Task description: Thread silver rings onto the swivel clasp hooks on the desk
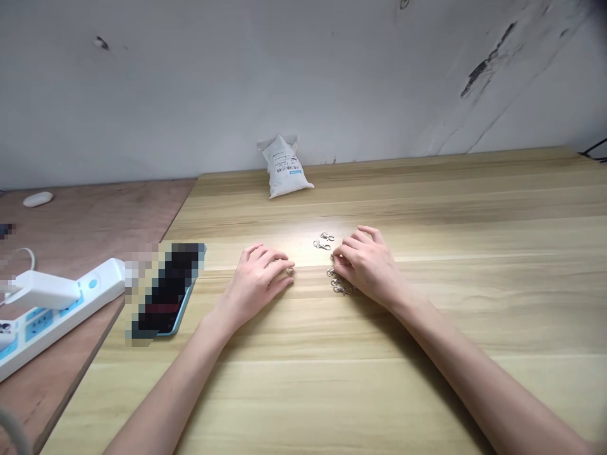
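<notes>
My left hand [258,276] is low over the wooden table, with a small metal ring [289,270] between its thumb and index fingertip. To the right, my right hand [367,260] is closed in a pinch, and a bit of metal, apparently a lobster clasp, peeks out at its fingertips. Several silvery lobster clasps with rings [340,288] lie beneath and beside that hand, partly hidden by it. Just beyond, two more clasps with key rings [322,245] rest on the table between the hands.
A white plastic package with a label [285,167] stands against the wall at the back. Left of my hands lies a phone [183,303], partly pixelated. A white power strip [102,281] with a plugged-in adapter and a white oval case [38,200] are on the adjoining brown surface.
</notes>
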### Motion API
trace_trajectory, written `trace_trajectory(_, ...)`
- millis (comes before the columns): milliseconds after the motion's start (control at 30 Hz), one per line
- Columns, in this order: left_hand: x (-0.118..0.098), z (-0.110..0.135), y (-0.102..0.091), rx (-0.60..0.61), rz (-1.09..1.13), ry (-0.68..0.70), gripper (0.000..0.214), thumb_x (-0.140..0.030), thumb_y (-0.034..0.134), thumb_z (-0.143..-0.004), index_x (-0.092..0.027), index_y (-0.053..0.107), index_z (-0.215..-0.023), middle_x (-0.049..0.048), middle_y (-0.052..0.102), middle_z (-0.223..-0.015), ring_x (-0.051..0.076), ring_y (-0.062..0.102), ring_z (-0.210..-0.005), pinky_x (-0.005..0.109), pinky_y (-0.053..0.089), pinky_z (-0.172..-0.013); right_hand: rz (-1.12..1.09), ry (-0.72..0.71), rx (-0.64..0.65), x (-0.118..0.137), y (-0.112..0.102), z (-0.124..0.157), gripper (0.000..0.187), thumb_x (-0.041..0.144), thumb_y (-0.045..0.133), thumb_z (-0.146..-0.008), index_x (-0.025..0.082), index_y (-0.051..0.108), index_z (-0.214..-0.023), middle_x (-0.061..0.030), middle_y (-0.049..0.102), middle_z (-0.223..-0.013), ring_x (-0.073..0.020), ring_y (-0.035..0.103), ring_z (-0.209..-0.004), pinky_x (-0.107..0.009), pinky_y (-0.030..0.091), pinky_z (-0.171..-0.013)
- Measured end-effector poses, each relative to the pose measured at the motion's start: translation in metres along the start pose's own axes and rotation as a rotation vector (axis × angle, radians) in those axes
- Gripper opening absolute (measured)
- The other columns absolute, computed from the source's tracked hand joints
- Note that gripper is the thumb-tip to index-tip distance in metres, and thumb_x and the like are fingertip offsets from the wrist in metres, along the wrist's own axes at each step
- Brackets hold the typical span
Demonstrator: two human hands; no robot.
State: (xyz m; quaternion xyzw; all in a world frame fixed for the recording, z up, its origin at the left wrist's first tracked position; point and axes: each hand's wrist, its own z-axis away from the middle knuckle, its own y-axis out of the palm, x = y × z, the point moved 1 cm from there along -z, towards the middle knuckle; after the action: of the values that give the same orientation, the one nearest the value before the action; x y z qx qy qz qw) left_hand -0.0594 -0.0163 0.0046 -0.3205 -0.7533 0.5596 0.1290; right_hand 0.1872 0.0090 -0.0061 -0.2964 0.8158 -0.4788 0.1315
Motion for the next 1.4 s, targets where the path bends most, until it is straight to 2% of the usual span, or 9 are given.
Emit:
trace_trajectory(133,0.002,0.000,0.000,-0.016,0.001,0.008,0.014,-0.026,0.055,-0.093,-0.026,0.068,-0.088,0.0028,0.070,-0.101,0.019,0.059,-0.092,0.045,0.035,-0.102,-0.015,0.002,0.001,0.001,-0.002,0.001,0.020,0.014,0.054,-0.087,0.021,0.065,-0.072,-0.0008,0.066,-0.068,-0.0185,0.055,-0.072,-0.041,0.034,-0.101)
trace_trajectory(367,-0.003,-0.004,0.001,0.008,0.017,0.006,0.019,-0.023,0.049,-0.096,-0.022,0.064,-0.084,0.0034,0.071,-0.095,0.020,0.060,-0.090,0.042,0.037,-0.098,-0.065,0.011,-0.009,0.001,-0.002,0.001,0.018,0.013,0.055,-0.085,0.022,0.064,-0.072,-0.0002,0.066,-0.069,-0.0181,0.056,-0.072,-0.041,0.035,-0.101)
trace_trajectory(467,-0.005,-0.003,-0.001,0.017,0.080,-0.014,0.017,-0.022,0.046,-0.097,-0.021,0.061,-0.089,0.0034,0.071,-0.095,0.019,0.060,-0.091,0.040,0.037,-0.096,-0.139,0.028,-0.068,0.003,-0.004,0.001,0.016,0.013,0.054,-0.085,0.022,0.063,-0.074,0.0007,0.066,-0.069,-0.0171,0.056,-0.069,-0.041,0.037,-0.099)
trace_trajectory(633,-0.009,-0.001,-0.001,-0.038,0.185,-0.037,0.010,-0.019,0.049,-0.095,-0.020,0.058,-0.091,0.0024,0.070,-0.091,0.018,0.060,-0.088,0.037,0.039,-0.090,-0.279,0.062,-0.148,0.011,-0.008,-0.001,0.013,0.014,0.055,-0.085,0.021,0.061,-0.075,0.0011,0.065,-0.069,-0.0155,0.056,-0.066,-0.038,0.039,-0.092)
trace_trajectory(767,-0.013,-0.001,0.001,-0.077,0.233,-0.042,0.010,-0.015,0.052,-0.092,-0.020,0.058,-0.086,0.0014,0.069,-0.085,0.017,0.060,-0.083,0.035,0.042,-0.083,-0.356,0.086,-0.128,0.018,-0.007,0.000,0.013,0.015,0.055,-0.084,0.021,0.061,-0.074,0.0001,0.063,-0.071,-0.0156,0.055,-0.067,-0.037,0.039,-0.089)
trace_trajectory(900,-0.013,0.000,0.002,-0.139,0.274,-0.077,0.011,-0.015,0.055,-0.091,-0.019,0.060,-0.100,0.0033,0.069,-0.090,0.018,0.061,-0.087,0.033,0.046,-0.080,-0.461,0.082,-0.102,0.025,-0.006,0.001,0.012,0.014,0.054,-0.083,0.020,0.060,-0.075,0.0020,0.060,-0.066,-0.0133,0.055,-0.063,-0.035,0.039,-0.088)
trace_trajectory(1100,-0.010,0.000,0.004,-0.132,0.298,-0.041,0.011,-0.017,0.054,-0.093,-0.020,0.065,-0.093,0.0037,0.070,-0.092,0.018,0.061,-0.087,0.032,0.047,-0.078,-0.605,0.080,-0.047,0.037,-0.005,0.004,0.009,0.013,0.055,-0.082,0.020,0.057,-0.077,0.0031,0.061,-0.067,-0.0116,0.056,-0.060,-0.035,0.040,-0.087)
trace_trajectory(1233,-0.010,0.000,0.005,-0.131,0.352,-0.056,0.012,-0.019,0.053,-0.095,-0.020,0.064,-0.096,0.0041,0.071,-0.097,0.017,0.063,-0.091,0.031,0.049,-0.080,-0.644,0.079,-0.021,0.039,-0.004,0.004,0.009,0.012,0.055,-0.082,0.020,0.055,-0.077,0.0028,0.061,-0.068,-0.0116,0.055,-0.061,-0.035,0.040,-0.084)
trace_trajectory(1400,-0.010,0.002,0.005,-0.149,0.331,-0.106,0.011,-0.023,0.052,-0.096,-0.021,0.063,-0.096,0.0009,0.071,-0.085,0.015,0.065,-0.080,0.028,0.049,-0.073,-0.670,0.091,-0.006,0.038,-0.004,0.004,0.010,0.013,0.054,-0.082,0.020,0.053,-0.077,0.0035,0.059,-0.067,-0.0112,0.054,-0.061,-0.035,0.040,-0.083)
